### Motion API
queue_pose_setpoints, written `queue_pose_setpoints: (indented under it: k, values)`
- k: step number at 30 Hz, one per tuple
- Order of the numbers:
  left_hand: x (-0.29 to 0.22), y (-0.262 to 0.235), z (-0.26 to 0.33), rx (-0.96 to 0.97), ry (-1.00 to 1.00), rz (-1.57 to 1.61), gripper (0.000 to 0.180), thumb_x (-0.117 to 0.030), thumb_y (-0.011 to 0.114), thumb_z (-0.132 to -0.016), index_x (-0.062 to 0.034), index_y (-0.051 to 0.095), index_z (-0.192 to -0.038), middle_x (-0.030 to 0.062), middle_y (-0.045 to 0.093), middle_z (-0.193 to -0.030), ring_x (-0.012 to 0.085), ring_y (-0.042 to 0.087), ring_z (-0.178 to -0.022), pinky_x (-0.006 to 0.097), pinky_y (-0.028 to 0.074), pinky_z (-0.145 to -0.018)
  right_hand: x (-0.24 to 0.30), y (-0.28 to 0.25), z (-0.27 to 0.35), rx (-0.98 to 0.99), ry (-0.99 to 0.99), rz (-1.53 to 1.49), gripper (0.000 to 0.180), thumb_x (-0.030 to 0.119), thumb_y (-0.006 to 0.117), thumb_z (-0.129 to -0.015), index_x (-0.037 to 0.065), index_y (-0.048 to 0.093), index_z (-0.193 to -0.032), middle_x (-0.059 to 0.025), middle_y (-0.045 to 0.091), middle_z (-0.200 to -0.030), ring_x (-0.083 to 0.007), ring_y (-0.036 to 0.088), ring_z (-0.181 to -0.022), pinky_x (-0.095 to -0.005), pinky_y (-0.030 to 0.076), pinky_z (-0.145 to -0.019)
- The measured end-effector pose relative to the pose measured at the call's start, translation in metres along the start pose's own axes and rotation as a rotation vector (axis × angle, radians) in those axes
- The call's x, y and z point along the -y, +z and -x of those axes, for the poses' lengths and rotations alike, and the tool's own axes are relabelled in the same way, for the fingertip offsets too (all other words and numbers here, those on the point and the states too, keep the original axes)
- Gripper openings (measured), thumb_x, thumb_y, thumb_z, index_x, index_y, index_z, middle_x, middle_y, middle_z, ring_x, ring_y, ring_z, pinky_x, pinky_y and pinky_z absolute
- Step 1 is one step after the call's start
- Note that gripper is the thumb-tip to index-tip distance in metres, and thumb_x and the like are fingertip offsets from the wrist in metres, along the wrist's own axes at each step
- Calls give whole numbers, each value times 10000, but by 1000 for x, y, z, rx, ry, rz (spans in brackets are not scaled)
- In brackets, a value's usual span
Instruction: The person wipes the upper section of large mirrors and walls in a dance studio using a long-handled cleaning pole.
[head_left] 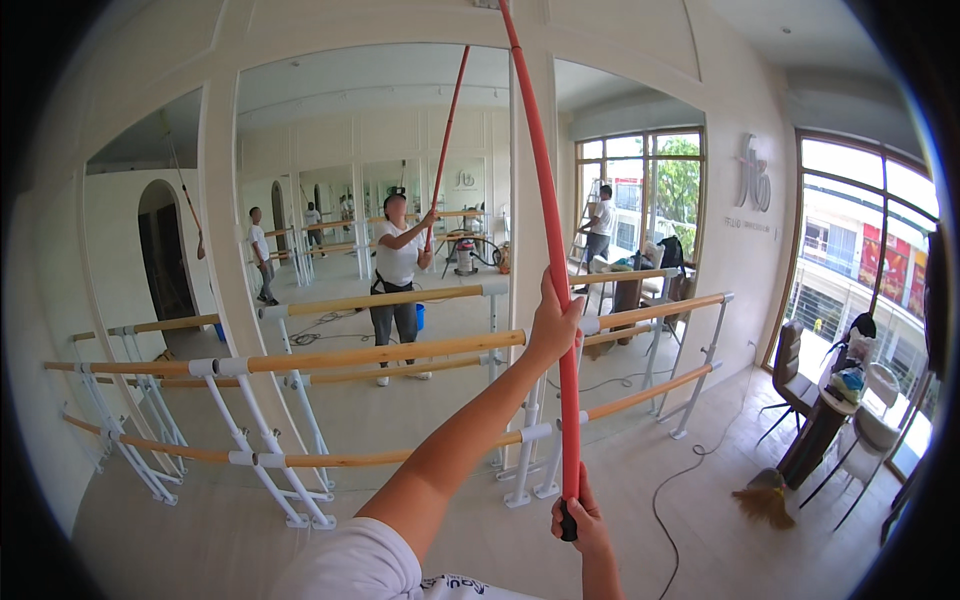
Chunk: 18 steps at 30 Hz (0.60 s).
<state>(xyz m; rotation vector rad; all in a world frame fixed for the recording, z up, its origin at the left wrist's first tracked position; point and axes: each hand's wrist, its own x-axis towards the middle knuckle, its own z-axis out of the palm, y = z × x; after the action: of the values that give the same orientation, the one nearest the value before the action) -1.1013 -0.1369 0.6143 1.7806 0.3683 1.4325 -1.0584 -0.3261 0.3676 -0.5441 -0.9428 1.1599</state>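
- I see my left hand (553, 325) raised at arm's length and clenched around a long red pole (553, 250), partway up its shaft.
- My right hand (578, 512) sits low, near the bottom edge of the view, fist wrapped around the pole's dark bottom end, which pokes out just below the fingers.
- The pole runs nearly vertical: its long axis goes from my right hand straight up through my left hand, then leans and curves up to the left until its tip leaves the top of the view, close to the white pillar (530, 150) between the mirrors.
- The top end points at the upper wall; I cannot tell what is fitted there, as it is cut off by the frame.
- Right behind the pole stand the wooden ballet barres (385, 352) on white supports, fixed in front of the wall mirror (340, 180).
- In the mirror I see the reflection (398, 285) of a person in a white shirt holding the same pole aloft.
- Off to the right, well apart from my hands, a broom (768, 494) leans by a dark table (815, 435) with chairs, and a cable (680, 480) trails across the pale floor (230, 510).
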Motion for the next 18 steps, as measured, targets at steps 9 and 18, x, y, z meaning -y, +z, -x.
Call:
queue_pose_setpoints:
  k: [9,18]
  values:
    - [-35,-136,11,111,-325,684,207,-293,598,-870,-122,481,-874,-48,450,-614,46,422,-458,206,358,-406,-58,156,-2,37,63,91,636,165,401,-960,267,13,-1454,-69,469,-655,-137,474,-457,-267,444,-437]
    - [-74,-287,93,-1,-247,703,266,-354,559,-896,-110,494,-977,-42,455,-646,43,422,-477,190,349,-427,-134,263,26,201,157,197,662,131,368,-959,256,-59,-1449,-60,470,-668,-121,467,-478,-257,449,-462]
